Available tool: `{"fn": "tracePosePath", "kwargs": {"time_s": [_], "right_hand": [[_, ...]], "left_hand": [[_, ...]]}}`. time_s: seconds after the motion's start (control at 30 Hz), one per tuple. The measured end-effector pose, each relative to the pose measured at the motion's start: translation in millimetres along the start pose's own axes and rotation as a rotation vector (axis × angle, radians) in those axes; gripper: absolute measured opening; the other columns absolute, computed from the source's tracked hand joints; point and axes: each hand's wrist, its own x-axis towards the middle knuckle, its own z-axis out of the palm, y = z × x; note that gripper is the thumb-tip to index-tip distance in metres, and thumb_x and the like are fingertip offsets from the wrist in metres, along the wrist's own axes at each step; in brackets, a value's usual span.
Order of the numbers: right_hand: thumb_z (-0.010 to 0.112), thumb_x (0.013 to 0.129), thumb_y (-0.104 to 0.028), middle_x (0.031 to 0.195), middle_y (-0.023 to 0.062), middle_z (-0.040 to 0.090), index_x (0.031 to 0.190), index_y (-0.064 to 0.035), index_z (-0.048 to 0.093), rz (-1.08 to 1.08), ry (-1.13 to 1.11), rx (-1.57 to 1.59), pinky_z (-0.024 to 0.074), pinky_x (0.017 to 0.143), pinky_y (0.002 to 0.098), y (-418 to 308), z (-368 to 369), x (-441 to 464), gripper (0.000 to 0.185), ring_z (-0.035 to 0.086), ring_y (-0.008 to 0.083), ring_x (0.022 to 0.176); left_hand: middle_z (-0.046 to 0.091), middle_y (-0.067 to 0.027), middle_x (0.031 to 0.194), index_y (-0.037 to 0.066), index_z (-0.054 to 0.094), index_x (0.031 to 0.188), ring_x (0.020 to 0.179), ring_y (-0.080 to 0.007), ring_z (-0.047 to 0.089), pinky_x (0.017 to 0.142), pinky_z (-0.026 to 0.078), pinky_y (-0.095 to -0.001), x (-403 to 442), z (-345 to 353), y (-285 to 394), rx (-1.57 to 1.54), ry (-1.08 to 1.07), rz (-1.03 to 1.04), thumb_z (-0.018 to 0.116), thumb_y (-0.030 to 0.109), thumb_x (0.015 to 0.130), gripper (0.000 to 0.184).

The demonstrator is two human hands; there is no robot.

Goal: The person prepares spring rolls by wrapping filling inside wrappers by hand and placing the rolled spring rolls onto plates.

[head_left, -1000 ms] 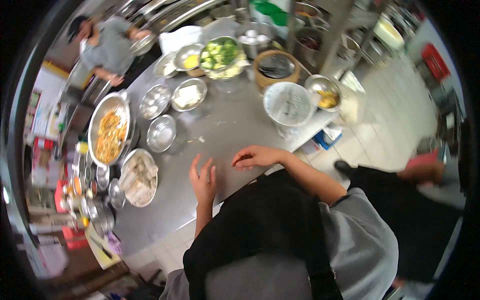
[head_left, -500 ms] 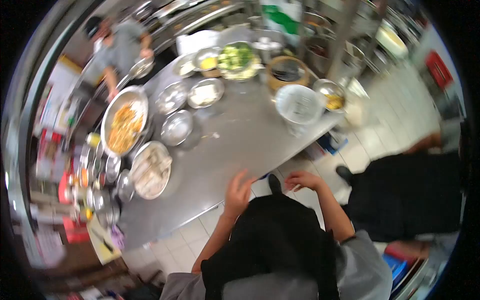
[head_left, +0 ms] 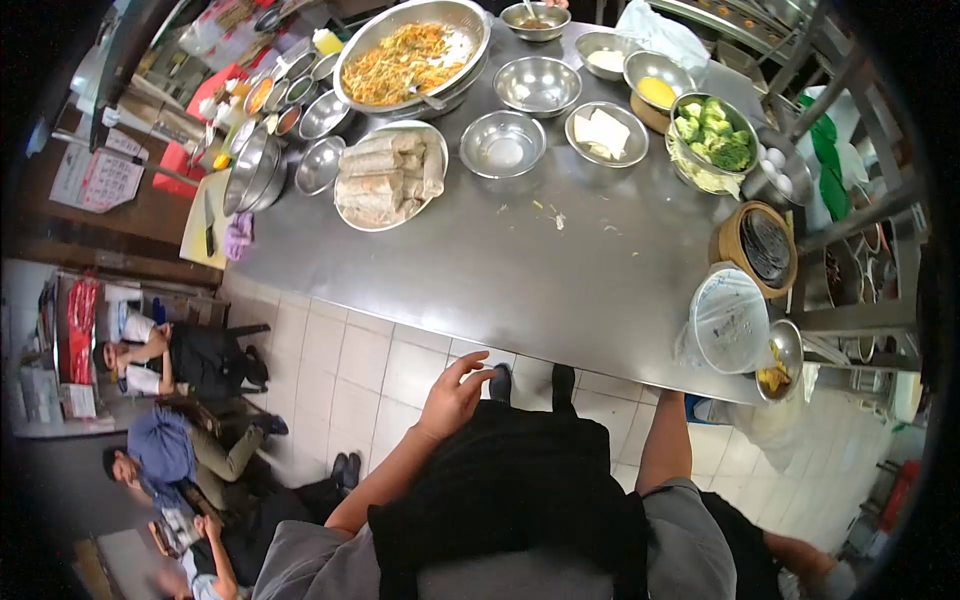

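My left hand [head_left: 455, 395] is in front of my dark apron [head_left: 500, 480], fingers parted and loosely curved, empty. Its fingertips come near the front edge of the worktop [head_left: 450, 280]; I can't tell whether they touch it. My right forearm [head_left: 668, 440] runs forward to that same edge and passes out of sight there, so I can't tell how far open my right hand is or what it holds. The two hands are well apart.

Closest beyond my right forearm, the clear tub [head_left: 730, 318] stands near the worktop's right end, with a metal bowl [head_left: 793, 345] of yellow pieces just beside it and a round bamboo steamer [head_left: 733, 240] behind, dark material inside.

Ahead of my left hand, across bare metal with a few scraps, pale rolls [head_left: 385, 175] lie stacked on a white plate [head_left: 365, 222]. To their right come a bare metal bowl [head_left: 503, 145] and another holding white blocks [head_left: 605, 135]. Farther right, broccoli [head_left: 715, 130] fills a bowl near some eggs [head_left: 777, 170].

At the far side a large bowl [head_left: 470, 30] carries shredded orange food [head_left: 410, 65]. Off to my left, a knife [head_left: 210, 230] lies on a yellowish board [head_left: 218, 185] beside a purple cloth [head_left: 238, 235].
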Motion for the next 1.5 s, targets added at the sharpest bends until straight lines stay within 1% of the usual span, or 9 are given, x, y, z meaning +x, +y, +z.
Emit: {"fn": "tracePosePath", "kwargs": {"time_s": [0.3, 0.4, 0.43, 0.53, 0.63, 0.73, 0.9, 1.13, 1.5], "right_hand": [[0.059, 0.097, -0.029, 0.106, 0.0059, 0.065, 0.124, -0.0066, 0.056, -0.027, 0.002, -0.08, 0.052, 0.07, 0.0313, 3, -9, -4, 0.035, 0.063, 0.0162, 0.09], [0.059, 0.097, -0.029, 0.106, 0.0059, 0.065, 0.124, -0.0064, 0.056, -0.032, -0.008, -0.091, 0.0521, 0.07, 0.0312, 1, -11, -5, 0.035, 0.063, 0.0162, 0.09], [0.059, 0.097, -0.029, 0.106, 0.0058, 0.065, 0.124, -0.0064, 0.056, -0.034, -0.01, -0.093, 0.0521, 0.07, 0.0312, 2, -13, -5, 0.035, 0.063, 0.0162, 0.09], [0.059, 0.097, -0.029, 0.106, 0.0058, 0.065, 0.124, -0.0063, 0.056, -0.041, -0.019, -0.102, 0.0521, 0.071, 0.0311, 0, -19, -5, 0.035, 0.063, 0.0161, 0.091], [0.06, 0.097, -0.029, 0.107, 0.0058, 0.065, 0.124, -0.0061, 0.056, -0.054, -0.027, -0.107, 0.0521, 0.071, 0.031, 0, -27, -4, 0.035, 0.063, 0.0161, 0.091], [0.06, 0.098, -0.029, 0.107, 0.0057, 0.065, 0.124, -0.006, 0.056, -0.06, -0.041, -0.122, 0.0521, 0.072, 0.0309, -2, -35, -5, 0.036, 0.063, 0.0161, 0.091], [0.06, 0.098, -0.03, 0.107, 0.0057, 0.065, 0.124, -0.0057, 0.056, -0.077, -0.064, -0.141, 0.0521, 0.072, 0.0307, -4, -47, -5, 0.036, 0.063, 0.016, 0.091], [0.06, 0.098, -0.03, 0.108, 0.0056, 0.065, 0.125, -0.0054, 0.056, -0.098, -0.054, -0.139, 0.0522, 0.073, 0.0305, 5, -52, -12, 0.036, 0.063, 0.0159, 0.092], [0.06, 0.098, -0.03, 0.109, 0.0054, 0.065, 0.125, -0.0049, 0.056, -0.197, -0.084, -0.188, 0.0522, 0.075, 0.0301, -5, -83, 2, 0.037, 0.064, 0.0157, 0.093]], "left_hand": [[0.059, -0.0145, 0.13, 0.006, 0.065, 0.115, 0.106, -0.0295, 0.065, 0.088, 0.055, -0.0402, 35, 53, 46, -0.11, -0.173, 0.11, 0.062, -0.006, 0.08, 0.037], [0.059, -0.014, 0.13, 0.01, 0.062, 0.122, 0.113, -0.0308, 0.063, 0.093, 0.054, -0.0424, 43, 81, 50, -0.145, -0.314, 0.294, 0.064, -0.001, 0.083, 0.041], [0.06, -0.0139, 0.127, 0.011, 0.062, 0.122, 0.112, -0.0317, 0.062, 0.093, 0.053, -0.0424, 40, 98, 48, -0.14, -0.381, 0.362, 0.065, 0.005, 0.085, 0.038], [0.062, -0.0139, 0.124, 0.01, 0.062, 0.12, 0.111, -0.0312, 0.063, 0.092, 0.053, -0.0428, 46, 159, 42, -0.205, -0.82, 0.337, 0.062, 0.009, 0.09, 0.031], [0.065, -0.0145, 0.114, 0.005, 0.064, 0.112, 0.105, -0.0337, 0.064, 0.088, 0.051, -0.0438, 49, 218, 38, -0.394, -0.721, 0.197, 0.059, 0.011, 0.093, 0.021], [0.068, -0.0176, 0.099, 0.004, 0.064, 0.106, 0.091, -0.0345, 0.065, 0.08, 0.051, -0.0454, 70, 271, 41, -0.293, -0.715, -0.226, 0.063, 0.018, 0.094, 0.018], [0.068, -0.0168, 0.097, 0.004, 0.065, 0.105, 0.089, -0.0333, 0.064, 0.079, 0.051, -0.0445, 112, 333, 51, -0.39, -0.5, -0.497, 0.064, 0.019, 0.094, 0.019], [0.067, -0.0157, 0.095, 0.003, 0.065, 0.104, 0.086, -0.0315, 0.064, 0.077, 0.051, -0.0433, 136, 383, 71, -0.446, -0.303, -0.596, 0.065, 0.02, 0.093, 0.02], [0.067, -0.014, 0.091, 0.002, 0.065, 0.102, 0.082, -0.0287, 0.063, 0.074, 0.051, -0.0413, 113, 401, 51, -0.473, -0.209, -0.602, 0.068, 0.021, 0.092, 0.022]]}}
